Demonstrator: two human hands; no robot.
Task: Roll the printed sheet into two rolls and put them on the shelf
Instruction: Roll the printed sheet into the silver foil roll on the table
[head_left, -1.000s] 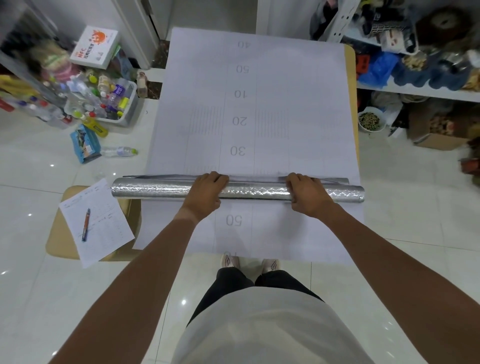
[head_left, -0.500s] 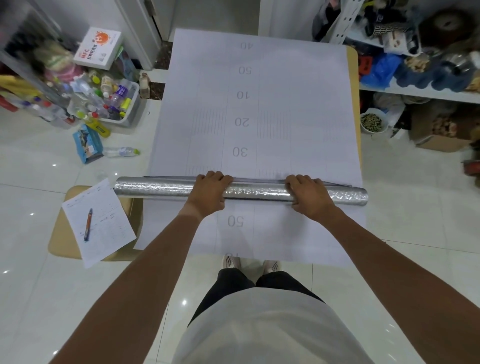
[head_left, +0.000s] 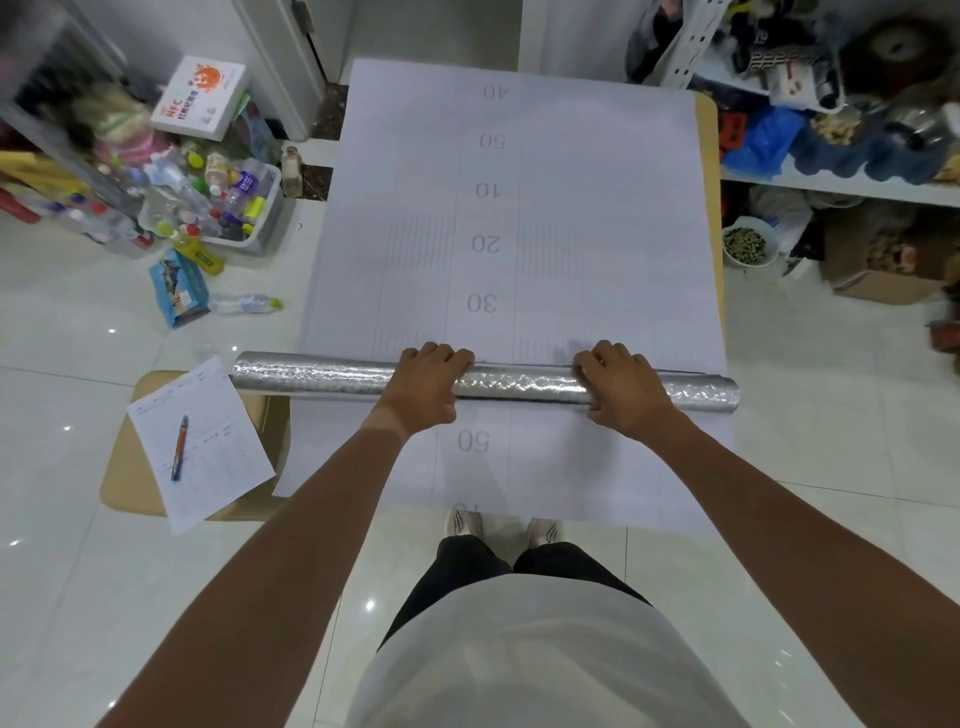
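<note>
Both my arms reach straight forward from the bottom of the frame. My left hand (head_left: 426, 387) curls over the silver roll (head_left: 332, 375) at centre frame, fingers wrapped over its top; my right hand (head_left: 621, 387) grips it the same way, a little to the right. The roll lies crosswise on the printed sheet (head_left: 519, 218), which covers the surface (head_left: 707, 156) and runs up the frame, numbers printed down its middle. At lower left, a pen (head_left: 179, 454) rests on a form. A shelf (head_left: 841, 182) crowded with things fills the upper right.
</note>
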